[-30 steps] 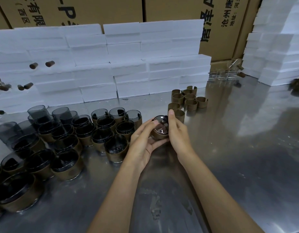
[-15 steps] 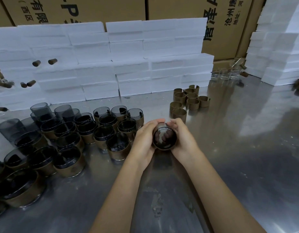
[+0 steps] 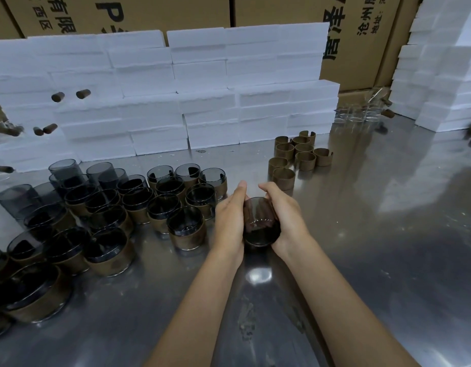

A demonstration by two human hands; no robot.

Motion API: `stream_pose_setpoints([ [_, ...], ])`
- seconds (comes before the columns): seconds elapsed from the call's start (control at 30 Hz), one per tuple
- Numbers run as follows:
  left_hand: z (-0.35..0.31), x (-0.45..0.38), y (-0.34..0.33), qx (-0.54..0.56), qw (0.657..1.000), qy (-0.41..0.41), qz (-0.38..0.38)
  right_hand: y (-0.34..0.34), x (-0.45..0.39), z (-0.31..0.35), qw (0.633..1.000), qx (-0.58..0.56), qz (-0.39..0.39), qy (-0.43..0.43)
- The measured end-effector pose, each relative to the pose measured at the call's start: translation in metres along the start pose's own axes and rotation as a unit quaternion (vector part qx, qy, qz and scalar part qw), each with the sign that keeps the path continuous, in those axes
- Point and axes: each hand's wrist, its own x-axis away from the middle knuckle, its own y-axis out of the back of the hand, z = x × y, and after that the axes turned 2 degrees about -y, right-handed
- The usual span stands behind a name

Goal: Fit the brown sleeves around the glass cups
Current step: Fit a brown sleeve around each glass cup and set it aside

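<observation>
White foam blocks (image 3: 202, 83) back the steel bench (image 3: 374, 234), where the left hand (image 3: 229, 221) and right hand (image 3: 284, 215) clasp a dark glass cup (image 3: 260, 226) between them, loose brown sleeves (image 3: 295, 157) standing just beyond.

Both hands held one dark glass cup (image 3: 260, 225) above the middle of the steel table (image 3: 387, 234), its open mouth tipped toward the camera. The left hand (image 3: 229, 221) and right hand (image 3: 287, 215) curled around its sides. Sleeved cups (image 3: 185, 226) crowded toward the table's left edge, and loose brown sleeves (image 3: 295, 154) stood toward its far edge, before stacked white foam blocks (image 3: 202, 88).
</observation>
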Motion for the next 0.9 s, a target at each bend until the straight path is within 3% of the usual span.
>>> stream_pose_setpoints([
  [0.37,0.001,0.000,0.001,-0.008,1.000,-0.016,0.008,0.000,0.006,0.001,1.000,0.012,-0.007,0.017],
  [0.5,-0.004,-0.001,0.007,-0.060,0.993,-0.045,0.096,0.004,0.001,0.005,0.992,0.028,-0.063,0.107],
  [0.6,-0.004,0.004,0.011,-0.142,0.977,-0.019,0.158,0.010,-0.003,0.010,0.972,0.053,-0.116,0.196],
  [0.67,-0.002,0.008,0.011,-0.174,0.970,0.006,0.167,0.015,-0.004,0.012,0.970,0.031,-0.130,0.203],
  [0.77,0.000,0.005,0.012,-0.116,0.981,0.027,0.150,0.017,-0.003,0.014,0.976,-0.005,-0.111,0.186],
  [0.9,-0.005,-0.002,0.011,0.022,0.996,0.016,0.084,0.014,0.002,0.014,0.991,0.011,-0.015,0.135],
])
